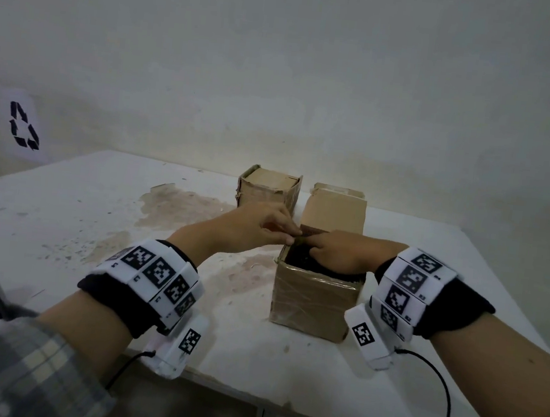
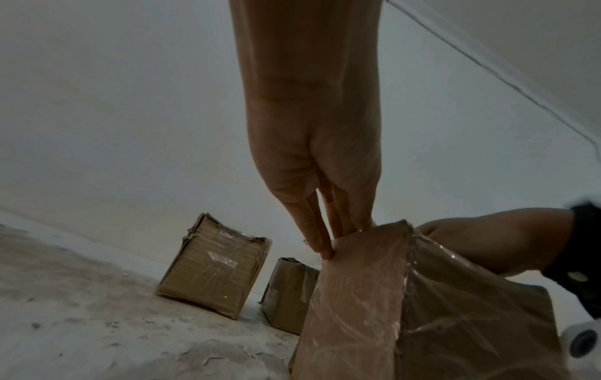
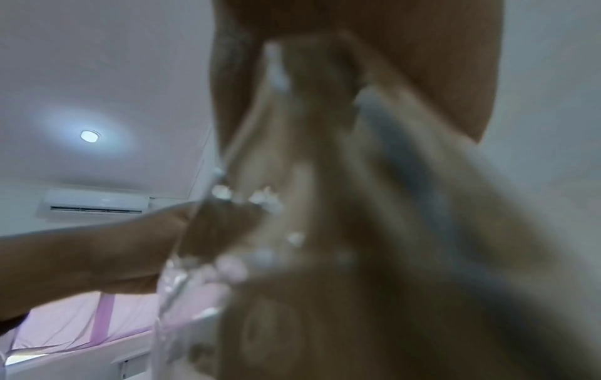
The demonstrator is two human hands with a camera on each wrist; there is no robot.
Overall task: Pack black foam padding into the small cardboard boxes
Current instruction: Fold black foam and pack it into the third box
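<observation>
A small taped cardboard box (image 1: 315, 301) stands open in front of me, with black foam padding (image 1: 297, 260) inside it. Its rear flap (image 1: 334, 211) stands upright. My left hand (image 1: 262, 222) pinches the top of the box's left flap, and the left wrist view shows the fingers (image 2: 312, 231) meeting the cardboard edge (image 2: 357, 257). My right hand (image 1: 336, 254) reaches into the box from the right and rests on the foam, index finger stretched toward the left hand. Its other fingertips are hidden inside. The right wrist view is blurred by the box wall (image 3: 357, 257).
Two more cardboard boxes stand at the back by the wall: a closed one (image 1: 269, 187) and another (image 1: 338, 190) behind the raised flap. The white table (image 1: 97, 210) is stained and flaking on the left. Cables (image 1: 444, 396) hang from both wrist cameras over the front edge.
</observation>
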